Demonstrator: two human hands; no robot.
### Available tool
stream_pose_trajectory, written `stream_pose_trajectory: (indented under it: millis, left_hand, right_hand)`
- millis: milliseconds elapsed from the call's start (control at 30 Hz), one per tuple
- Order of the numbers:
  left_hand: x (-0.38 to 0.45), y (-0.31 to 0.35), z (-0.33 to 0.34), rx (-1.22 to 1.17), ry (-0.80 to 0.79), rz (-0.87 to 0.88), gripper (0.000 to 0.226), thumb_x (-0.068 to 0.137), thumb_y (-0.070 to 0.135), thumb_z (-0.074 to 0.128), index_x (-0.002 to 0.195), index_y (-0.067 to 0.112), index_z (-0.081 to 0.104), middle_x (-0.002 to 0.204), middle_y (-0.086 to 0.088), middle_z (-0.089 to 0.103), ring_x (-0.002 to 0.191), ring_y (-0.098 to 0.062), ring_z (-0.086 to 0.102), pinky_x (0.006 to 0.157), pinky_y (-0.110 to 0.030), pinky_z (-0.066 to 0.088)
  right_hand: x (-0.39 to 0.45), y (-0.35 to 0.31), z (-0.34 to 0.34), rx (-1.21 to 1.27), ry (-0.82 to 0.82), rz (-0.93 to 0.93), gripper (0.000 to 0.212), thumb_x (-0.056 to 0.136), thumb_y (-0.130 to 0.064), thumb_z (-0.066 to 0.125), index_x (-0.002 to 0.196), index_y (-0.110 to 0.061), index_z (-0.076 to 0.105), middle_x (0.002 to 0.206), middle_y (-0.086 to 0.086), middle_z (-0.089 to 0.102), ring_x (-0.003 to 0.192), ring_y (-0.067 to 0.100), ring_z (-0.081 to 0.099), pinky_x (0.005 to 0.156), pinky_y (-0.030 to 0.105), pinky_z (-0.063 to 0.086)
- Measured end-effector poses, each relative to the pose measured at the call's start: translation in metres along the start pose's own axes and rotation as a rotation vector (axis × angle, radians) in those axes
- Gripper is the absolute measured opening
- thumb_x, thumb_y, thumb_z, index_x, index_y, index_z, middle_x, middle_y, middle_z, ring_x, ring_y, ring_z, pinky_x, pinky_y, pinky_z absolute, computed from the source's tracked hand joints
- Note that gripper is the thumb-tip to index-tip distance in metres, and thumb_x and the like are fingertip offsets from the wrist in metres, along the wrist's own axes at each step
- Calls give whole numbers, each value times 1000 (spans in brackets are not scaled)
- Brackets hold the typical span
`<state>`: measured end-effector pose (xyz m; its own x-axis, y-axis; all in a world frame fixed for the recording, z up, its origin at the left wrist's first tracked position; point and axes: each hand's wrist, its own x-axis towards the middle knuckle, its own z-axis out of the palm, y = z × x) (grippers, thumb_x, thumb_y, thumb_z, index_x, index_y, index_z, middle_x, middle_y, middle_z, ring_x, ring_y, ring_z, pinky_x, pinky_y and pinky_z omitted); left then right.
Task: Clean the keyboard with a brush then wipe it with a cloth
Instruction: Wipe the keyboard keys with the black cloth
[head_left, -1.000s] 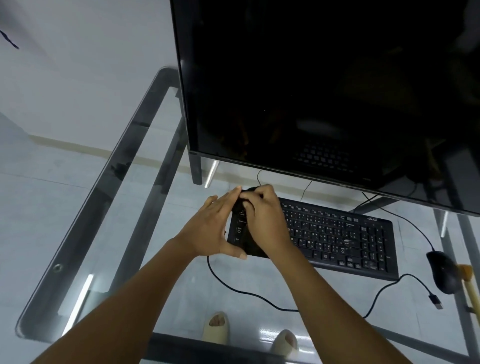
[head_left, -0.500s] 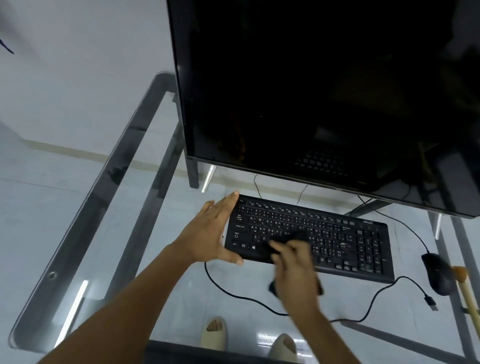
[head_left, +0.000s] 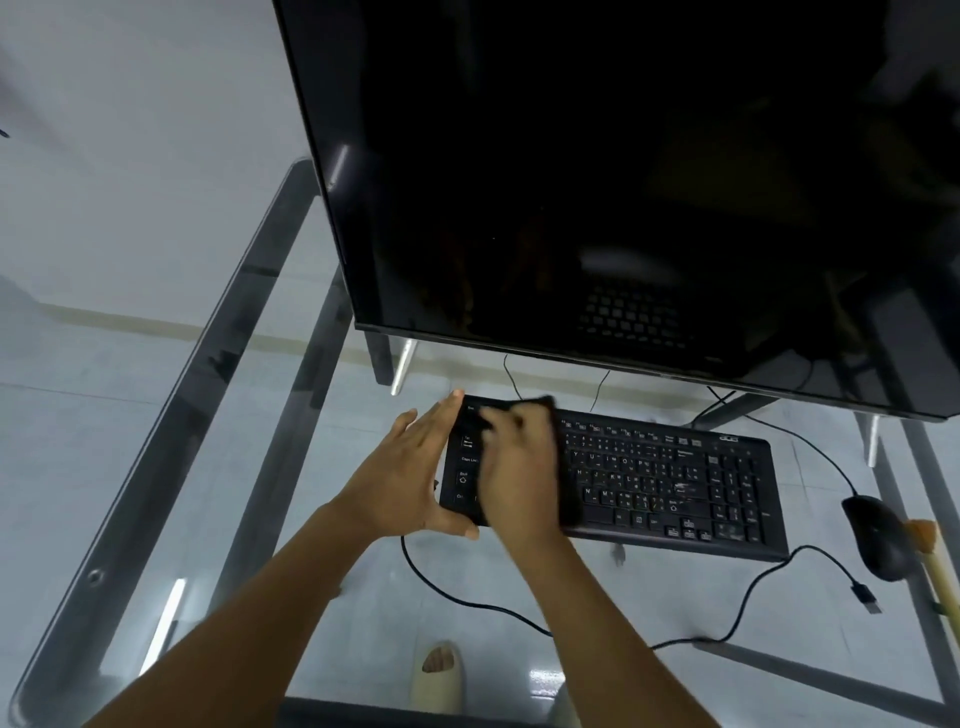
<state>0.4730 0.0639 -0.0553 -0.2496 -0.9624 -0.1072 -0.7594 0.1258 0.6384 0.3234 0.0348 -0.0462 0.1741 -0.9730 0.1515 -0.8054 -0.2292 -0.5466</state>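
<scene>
Bracing the black keyboard (head_left: 670, 478) at its 9 o'clock end, the left hand (head_left: 402, 473) lies flat, fingers straight, thumb under the near edge. Right hand (head_left: 519, 467) presses a dark cloth (head_left: 563, 467) onto the leftmost keys; blurred, so its grip's unclear. Keyboard's long axis runs 9-to-3 on the glass desk (head_left: 156, 467), tilted slightly.

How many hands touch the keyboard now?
2. The left hand braces the keyboard at its left end; the right hand presses a dark cloth on the left keys.
</scene>
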Motion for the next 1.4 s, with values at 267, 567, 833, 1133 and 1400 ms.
stream_pose_trajectory:
  millis: [267, 567, 833, 1133, 1400]
  left_hand:
    - [-4, 9, -6, -32, 3, -7, 141, 52, 60, 83, 151, 21, -9, 157, 3, 19, 125, 13, 2, 112, -23, -3]
    - [-5, 15, -12, -60, -2, -35, 141, 52, 57, 85, 151, 21, -8, 156, 3, 21, 126, 8, 8, 114, -33, 12]
    - [-1, 10, -8, -56, 8, -52, 145, 46, 65, 82, 152, 21, -7, 153, 3, 26, 130, -12, 26, 114, -41, 24]
    - [-2, 9, -6, -57, -14, -95, 149, 42, 65, 84, 150, 30, -13, 148, 3, 33, 128, -20, 30, 112, -45, 31]
    - [-3, 10, -6, -47, 3, -88, 146, 45, 63, 85, 151, 27, -8, 150, 1, 30, 133, -17, 22, 115, -43, 24]
  right_hand:
    - [36, 32, -19, -5, 82, 239, 25, 91, -8, 53, 108, -19, 68, 110, 3, 51, 86, 4, 49, 84, 26, 52]
    - [34, 50, -28, -141, -42, 87, 27, 89, 0, 58, 111, -11, 69, 110, 8, 52, 89, 19, 58, 86, 25, 52]
    - [16, -11, -10, -108, -197, -213, 21, 96, -18, 48, 114, -18, 59, 109, -3, 50, 92, 14, 55, 80, 34, 49]
    - [9, -20, -12, 6, -233, -39, 14, 89, -44, 49, 85, -30, 50, 92, 0, 62, 82, 17, 61, 73, 40, 49]
    - [33, 8, -15, -81, -125, 98, 6, 89, -26, 51, 91, -31, 54, 100, 6, 58, 92, 25, 60, 78, 41, 49]
